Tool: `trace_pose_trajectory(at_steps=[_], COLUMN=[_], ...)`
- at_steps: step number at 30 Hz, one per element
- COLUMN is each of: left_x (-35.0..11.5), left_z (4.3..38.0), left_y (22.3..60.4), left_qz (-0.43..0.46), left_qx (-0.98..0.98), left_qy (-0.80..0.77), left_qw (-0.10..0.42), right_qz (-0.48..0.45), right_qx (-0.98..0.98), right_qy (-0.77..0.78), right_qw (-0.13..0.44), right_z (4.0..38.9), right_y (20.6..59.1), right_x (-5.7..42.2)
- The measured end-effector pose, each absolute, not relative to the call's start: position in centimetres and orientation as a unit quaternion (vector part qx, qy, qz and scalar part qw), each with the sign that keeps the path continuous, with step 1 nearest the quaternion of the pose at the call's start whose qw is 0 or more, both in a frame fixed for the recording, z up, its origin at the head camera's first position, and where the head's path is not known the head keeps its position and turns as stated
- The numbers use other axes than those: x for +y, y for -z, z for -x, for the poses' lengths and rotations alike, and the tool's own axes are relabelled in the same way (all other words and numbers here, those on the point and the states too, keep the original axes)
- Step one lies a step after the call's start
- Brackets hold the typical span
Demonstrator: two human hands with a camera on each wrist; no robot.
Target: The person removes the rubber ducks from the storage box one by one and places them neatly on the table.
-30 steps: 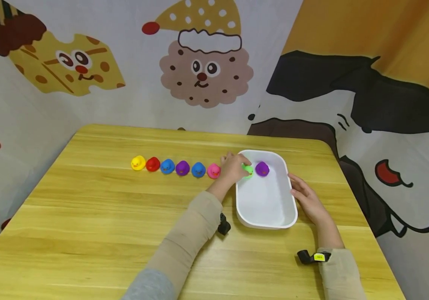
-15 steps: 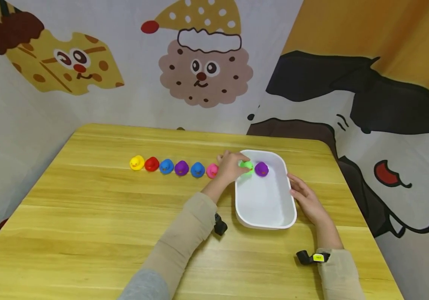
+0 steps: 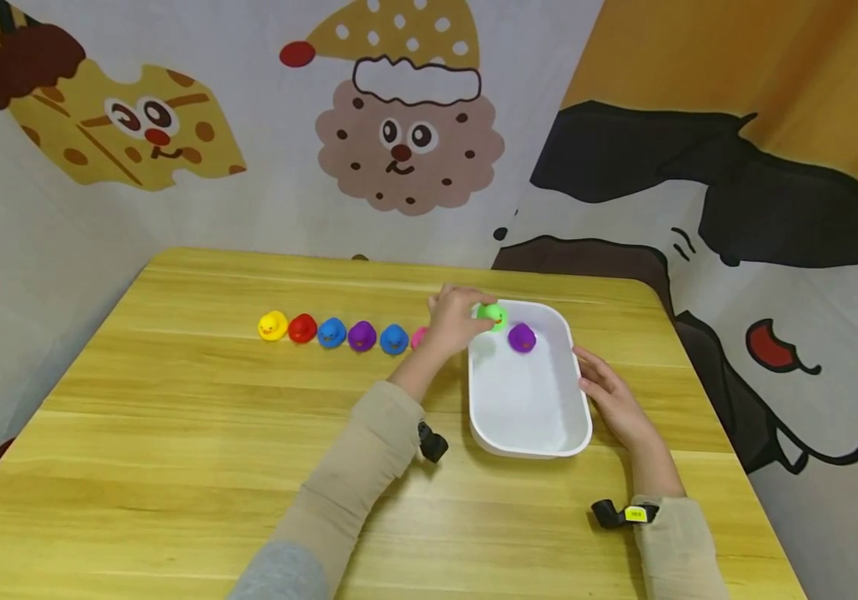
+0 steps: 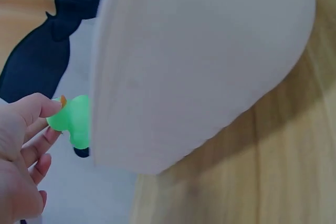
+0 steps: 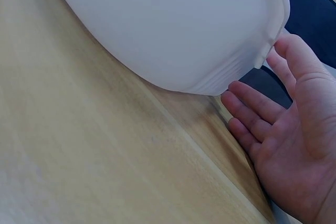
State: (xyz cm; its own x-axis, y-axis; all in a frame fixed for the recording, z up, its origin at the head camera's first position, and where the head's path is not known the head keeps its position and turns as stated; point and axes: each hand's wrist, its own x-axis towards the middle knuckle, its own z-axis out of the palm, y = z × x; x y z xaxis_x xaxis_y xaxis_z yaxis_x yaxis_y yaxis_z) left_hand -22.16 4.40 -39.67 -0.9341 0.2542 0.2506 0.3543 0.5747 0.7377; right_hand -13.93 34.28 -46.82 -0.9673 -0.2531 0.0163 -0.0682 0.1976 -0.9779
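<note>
My left hand (image 3: 454, 321) pinches a green rubber duck (image 3: 494, 316) between thumb and fingers at the far left corner of a white plastic tub (image 3: 529, 408). In the left wrist view the green duck (image 4: 79, 124) shows beside the tub's rim, held at the fingertips. A purple rubber duck (image 3: 522, 337) sits inside the tub near its far end. My right hand (image 3: 616, 404) rests against the tub's right side, its fingers extended. The right wrist view shows that thumb at the rim and the other fingers near the tub's outer wall.
Left of the tub, a row of rubber ducks stands on the wooden table (image 3: 173, 467): yellow (image 3: 273, 326), red (image 3: 303, 328), blue (image 3: 332, 332), purple (image 3: 362, 336), blue (image 3: 394, 339) and pink (image 3: 418, 337), partly hidden by my left hand. A patterned cloth (image 3: 248, 208) hangs behind.
My left hand has lifted the green duck from beside the purple one and moved it back and slightly left, toward the tub's far left corner. My right hand stays in place.
</note>
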Motion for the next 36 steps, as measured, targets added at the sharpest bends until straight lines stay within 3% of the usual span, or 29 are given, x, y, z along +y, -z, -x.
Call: trace_pose_trajectory(at_steps=[17,36], left_x=[0.4,-6.5], left_z=[20.3,18.6], left_y=[36.5,34.9], left_qz=[0.228,0.263], left_qx=[-0.862,-0.851], left_qy=[0.444,0.447], left_qw=[0.088,0.085], right_qz=[0.106,0.118], right_qx=[0.766,0.757], right_qy=[0.629,0.639], right_qw=[0.074,0.07], right_z=[14.0,13.9], right_y=[46.6,47.0], right_x=[34.1,34.4])
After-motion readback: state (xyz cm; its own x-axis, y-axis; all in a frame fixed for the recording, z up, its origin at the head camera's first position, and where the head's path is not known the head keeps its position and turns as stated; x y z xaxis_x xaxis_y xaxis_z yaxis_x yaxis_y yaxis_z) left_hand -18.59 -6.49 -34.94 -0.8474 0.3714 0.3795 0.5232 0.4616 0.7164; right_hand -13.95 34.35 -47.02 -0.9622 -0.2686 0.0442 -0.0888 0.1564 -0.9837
